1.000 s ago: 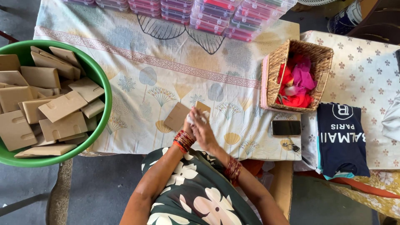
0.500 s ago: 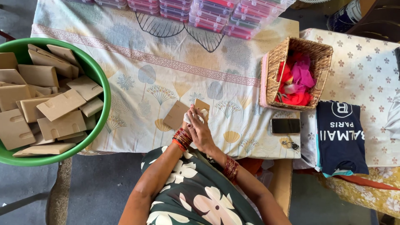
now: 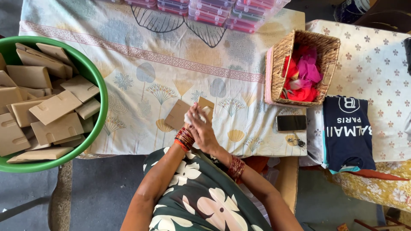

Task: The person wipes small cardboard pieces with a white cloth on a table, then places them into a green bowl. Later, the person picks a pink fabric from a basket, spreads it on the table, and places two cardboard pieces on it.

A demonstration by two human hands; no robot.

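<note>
My two hands meet at the near edge of the cloth-covered table [image 3: 128, 72]. My right hand [image 3: 206, 136] lies over my left hand [image 3: 188, 128], which is mostly hidden; red bangles show on both wrists. Together they grip a small brown cardboard box [image 3: 205, 102] with a white piece [image 3: 189, 116] tucked between the fingers. A flat brown cardboard piece [image 3: 176, 114] lies just left of the hands, touching them.
A green tub [image 3: 96, 85] holding several flat cardboard boxes stands at the left. A wicker basket [image 3: 276, 64] of red and pink fabric flowers sits right of the hands, with a phone [image 3: 291, 122], keys and a folded dark garment [image 3: 347, 130] nearby. Pink-lidded plastic cases [image 3: 214, 13] line the far edge.
My hands stay at the same spot on the box; only the fingers shift slightly around the white piece.
</note>
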